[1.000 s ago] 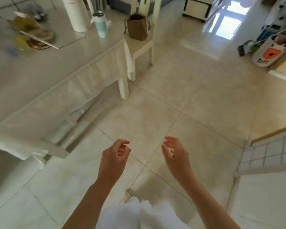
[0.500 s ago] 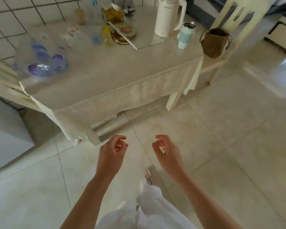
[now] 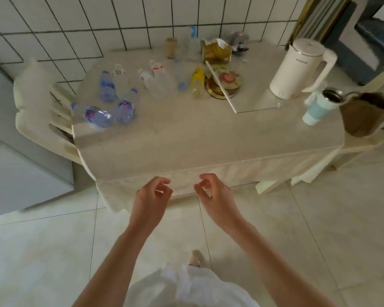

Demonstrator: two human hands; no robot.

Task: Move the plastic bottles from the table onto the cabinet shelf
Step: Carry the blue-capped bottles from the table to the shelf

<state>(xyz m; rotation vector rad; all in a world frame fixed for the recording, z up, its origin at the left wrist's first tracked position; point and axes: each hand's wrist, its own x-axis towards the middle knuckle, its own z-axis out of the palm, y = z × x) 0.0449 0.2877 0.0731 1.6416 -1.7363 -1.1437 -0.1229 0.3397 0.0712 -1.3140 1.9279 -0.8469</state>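
Plastic bottles (image 3: 111, 103): a cluster lying near the far left corner of the surface (image 3: 197, 138). Left hand (image 3: 152, 199), right hand (image 3: 213, 193): empty, fingers loosely curled, hovering before the near edge. Advice: reach far-left, grip bodies lightly; they look crushable.

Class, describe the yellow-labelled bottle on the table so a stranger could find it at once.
Start at the white kettle on the table and move left past the round patterned plates. The yellow-labelled bottle lies just beside them. Its neighbours to the left are clear or blue-labelled; it alone carries yellow.
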